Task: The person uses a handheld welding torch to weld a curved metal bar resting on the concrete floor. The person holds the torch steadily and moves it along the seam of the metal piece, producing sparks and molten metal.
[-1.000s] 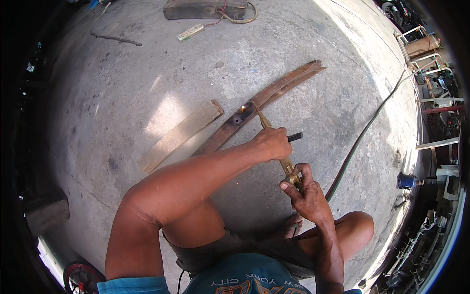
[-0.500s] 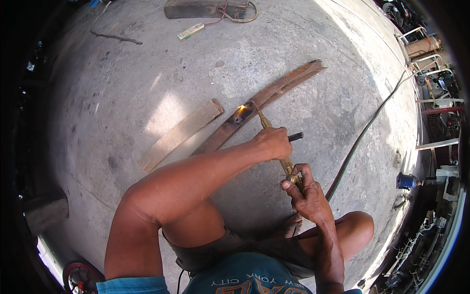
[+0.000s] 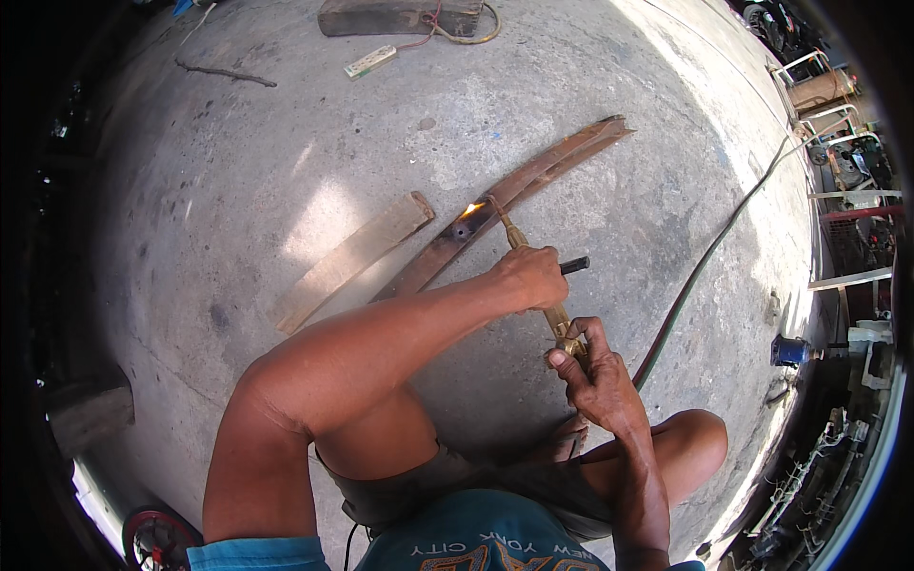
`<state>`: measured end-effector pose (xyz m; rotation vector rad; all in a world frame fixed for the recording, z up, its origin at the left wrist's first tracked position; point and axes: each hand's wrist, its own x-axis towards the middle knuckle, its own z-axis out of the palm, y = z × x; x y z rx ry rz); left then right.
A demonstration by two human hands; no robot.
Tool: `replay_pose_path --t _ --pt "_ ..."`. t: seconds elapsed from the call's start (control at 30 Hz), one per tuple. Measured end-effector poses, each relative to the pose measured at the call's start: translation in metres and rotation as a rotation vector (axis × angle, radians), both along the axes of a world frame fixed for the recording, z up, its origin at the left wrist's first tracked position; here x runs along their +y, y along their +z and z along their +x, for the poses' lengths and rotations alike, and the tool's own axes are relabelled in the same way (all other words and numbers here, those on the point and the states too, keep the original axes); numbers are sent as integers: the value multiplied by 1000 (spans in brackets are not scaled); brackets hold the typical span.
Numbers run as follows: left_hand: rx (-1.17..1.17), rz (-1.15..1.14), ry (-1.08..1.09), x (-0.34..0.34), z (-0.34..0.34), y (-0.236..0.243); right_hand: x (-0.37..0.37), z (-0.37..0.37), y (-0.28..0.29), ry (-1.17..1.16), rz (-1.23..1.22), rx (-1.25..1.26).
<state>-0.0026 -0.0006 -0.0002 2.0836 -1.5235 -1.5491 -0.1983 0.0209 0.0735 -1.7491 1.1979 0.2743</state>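
A brass gas torch point(image 3: 559, 322) slants up from my lap, its bent tip over a rusty steel bar point(image 3: 562, 164) that lies on the floor. A small yellow flame point(image 3: 472, 208) burns at the tip against the metal, beside a dark round spot or hole. My left hand point(image 3: 529, 278) wraps round the torch body below the nozzle; a black rod end point(image 3: 575, 265) sticks out to the right of that fist. Farther down, my right hand point(image 3: 600, 385) grips the torch's rear, thumb and forefinger at the valve knob point(image 3: 568, 350).
A wooden plank point(image 3: 357, 260) lies left of the steel bar. At the top stand a wooden block point(image 3: 400, 17) and a power strip point(image 3: 370, 62) with its cord. A dark hose point(image 3: 700, 255) curves across the right side. Racks and a blue object point(image 3: 789, 351) line the right edge.
The flame has turned from a spread, spiky glow into a narrower yellow tongue. Both hands and the torch stay almost exactly in place.
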Motion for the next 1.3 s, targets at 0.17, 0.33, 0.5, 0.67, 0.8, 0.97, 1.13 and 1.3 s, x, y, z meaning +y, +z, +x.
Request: replay_pose_path --t 0.17,0.33,0.5,0.67,0.8,0.97,1.13,1.3 --pt "-1 2 2 0 1 -1 0 1 0 8 -3 -5" --pt "0 1 -18 -1 1 -2 0 1 0 11 4 -1" --pt "2 2 -11 0 0 1 -1 0 -1 9 -4 -12" --pt "-17 -95 3 2 -3 -3 0 -5 -9 -31 -12 -65" --pt "-45 -153 19 18 -7 -8 -1 -9 -13 -46 34 -70" --pt "7 -162 67 39 12 18 1 -2 -13 -116 124 -23" --pt "59 142 -336 107 54 20 9 -15 -26 -106 31 -76" --pt "149 148 -401 269 81 -64 9 -11 -26 -96 55 -98"
